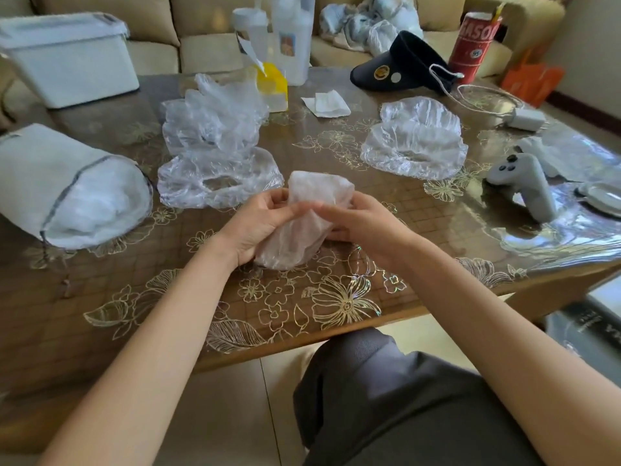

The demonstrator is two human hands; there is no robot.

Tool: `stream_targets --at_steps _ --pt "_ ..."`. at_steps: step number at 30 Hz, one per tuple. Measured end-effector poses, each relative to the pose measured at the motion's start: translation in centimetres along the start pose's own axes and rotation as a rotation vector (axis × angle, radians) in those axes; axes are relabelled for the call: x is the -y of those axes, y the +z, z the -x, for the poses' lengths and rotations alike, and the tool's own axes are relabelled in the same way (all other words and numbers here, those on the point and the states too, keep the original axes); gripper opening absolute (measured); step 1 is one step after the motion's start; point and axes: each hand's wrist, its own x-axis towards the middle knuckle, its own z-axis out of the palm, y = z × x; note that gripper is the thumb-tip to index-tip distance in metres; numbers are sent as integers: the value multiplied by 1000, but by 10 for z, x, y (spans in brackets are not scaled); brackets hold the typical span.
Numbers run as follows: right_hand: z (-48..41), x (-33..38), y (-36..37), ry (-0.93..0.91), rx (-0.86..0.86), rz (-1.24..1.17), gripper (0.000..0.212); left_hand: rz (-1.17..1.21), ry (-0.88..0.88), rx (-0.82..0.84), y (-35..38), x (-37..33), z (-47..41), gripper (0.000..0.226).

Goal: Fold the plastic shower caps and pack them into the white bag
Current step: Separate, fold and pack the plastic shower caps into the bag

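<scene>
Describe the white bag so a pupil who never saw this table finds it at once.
Start at the brown table with gold flowers. At its left edge, nearer than the white lidded box, the white bag lies on its side. Unlike the box, it is soft, with a dark drawstring round its open mouth.

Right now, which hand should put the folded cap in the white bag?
Probably the left. The left hand grips the folded cap, and the white bag lies open on that side. The right hand would have to cross over.
</scene>
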Motion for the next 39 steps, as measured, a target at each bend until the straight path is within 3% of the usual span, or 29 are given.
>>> stream_targets --at_steps 2,5,8,11,12,15,17,19,21,23,24,27,30,32,34,37,39 --pt "-1 -2 4 -36 -102 16 24 -9 0 -10 2 1 0 68" --pt "0 0 1 -79 -171 12 7 -24 4 -11 3 1 1 80" --pt "2 5 -3 -59 -63 -72 21 -76 20 -42 3 1 2 83" --pt "3 4 -4 10 38 -55 46 -147 50 -81 8 0 5 58" --pt "2 2 -2 20 11 -38 45 -165 52 -85 9 0 5 49" --pt "-1 0 1 4 -154 -17 10 -145 34 -85 9 -1 6 42" --pt "-1 2 -1 -17 -215 21 6 -74 -4 -104 8 -1 4 42" --pt "2 7 -4 -107 -311 249 23 28 -34 -122 5 -2 3 34" --pt "5 10 -4 -377 -431 746 49 113 -61 -131 3 -5 2 35" --pt "4 7 4 -697 -378 1101 65 151 -78 -135 1 -6 4 38" --pt "4 2 9 -768 -305 1226 70 152 -83 -134 1 -6 5 39" --pt "1 -10 23 -870 -156 1397 65 141 -81 -128 -1 -6 7 42" --pt "-2 -13 27 -973 -134 1333 33 156 -81 -151 -3 -5 8 44" --pt "-1 -11 29 -920 -133 1209 22 143 -78 -156 -2 -5 9 46" --pt "2 -7 32 -747 -130 1035 20 129 -70 -130 -1 -5 9 47" --pt "5 -1 30 -468 -125 775 29 96 -65 -64 1 -6 10 40" --pt "6 3 28 -347 -160 725 32 111 -58 -33 3 -6 11 37"
